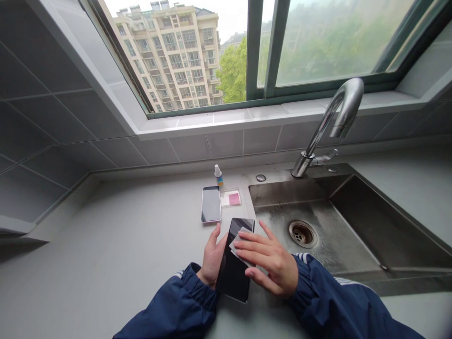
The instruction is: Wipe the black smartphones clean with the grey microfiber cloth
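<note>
A large dark-screened phone (233,278) rests tilted in my left hand (212,259), whose thumb and palm lie along its left edge; the fingers beneath are hidden. With fingers outstretched, my right hand (268,261) presses a small light-grey cloth with a zigzag edge (243,253) flat against the upper part of the screen. Just beyond the left hand, a second phone (211,204) with a pale frame lies face up on the counter. Beside it is a clear case (226,197) with a pink square (234,199) on it. A small white-capped bottle (218,175) stands behind them.
To the right is a steel sink (339,275) with a round drain (302,234) and a tall curved chrome faucet (332,122). The pale counter (123,245) stretches leftward to a tiled wall. A sliding window (261,70) sits above the back ledge.
</note>
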Demonstrator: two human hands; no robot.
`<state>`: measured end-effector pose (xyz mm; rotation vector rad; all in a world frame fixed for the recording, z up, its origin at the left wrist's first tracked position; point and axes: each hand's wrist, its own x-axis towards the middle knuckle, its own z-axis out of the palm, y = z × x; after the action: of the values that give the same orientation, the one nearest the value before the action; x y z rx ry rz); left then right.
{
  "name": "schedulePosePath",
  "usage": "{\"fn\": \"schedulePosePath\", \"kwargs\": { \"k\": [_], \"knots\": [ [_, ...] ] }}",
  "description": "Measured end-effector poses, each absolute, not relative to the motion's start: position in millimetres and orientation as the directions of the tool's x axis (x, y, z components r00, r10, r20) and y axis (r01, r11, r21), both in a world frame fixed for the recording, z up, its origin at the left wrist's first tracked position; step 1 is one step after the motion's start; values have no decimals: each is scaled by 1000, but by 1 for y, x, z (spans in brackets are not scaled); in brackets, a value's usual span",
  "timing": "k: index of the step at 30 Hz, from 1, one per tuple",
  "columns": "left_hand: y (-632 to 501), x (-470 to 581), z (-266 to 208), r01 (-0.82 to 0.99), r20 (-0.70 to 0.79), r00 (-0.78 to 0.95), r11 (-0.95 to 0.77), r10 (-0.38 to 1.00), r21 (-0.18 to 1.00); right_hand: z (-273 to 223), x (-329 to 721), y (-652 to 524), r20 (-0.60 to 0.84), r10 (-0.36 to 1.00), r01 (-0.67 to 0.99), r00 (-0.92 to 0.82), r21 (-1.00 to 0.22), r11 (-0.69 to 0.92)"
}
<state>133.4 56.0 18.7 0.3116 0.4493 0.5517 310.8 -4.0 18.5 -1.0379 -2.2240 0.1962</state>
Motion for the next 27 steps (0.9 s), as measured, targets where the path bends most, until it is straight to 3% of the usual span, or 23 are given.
{"fn": "schedulePosePath", "kwargs": {
  "k": [4,11,18,24,27],
  "knots": [
    [56,133,19,-415,-308,798,842,519,343,16,316,1,483,791,735,-376,-364,572],
    [57,133,15,-443,-281,792,826,543,348,19,301,-10,503,689,573,-521,-392,720],
    [56,133,14,-455,-308,777,827,550,330,12,308,-2,484,787,718,-382,-381,583],
    [56,133,16,-440,-267,801,830,536,344,16,300,-9,507,688,564,-520,-401,722],
    [57,133,16,-440,-285,791,827,541,349,16,305,-5,490,718,621,-495,-378,686]
  ]
}}
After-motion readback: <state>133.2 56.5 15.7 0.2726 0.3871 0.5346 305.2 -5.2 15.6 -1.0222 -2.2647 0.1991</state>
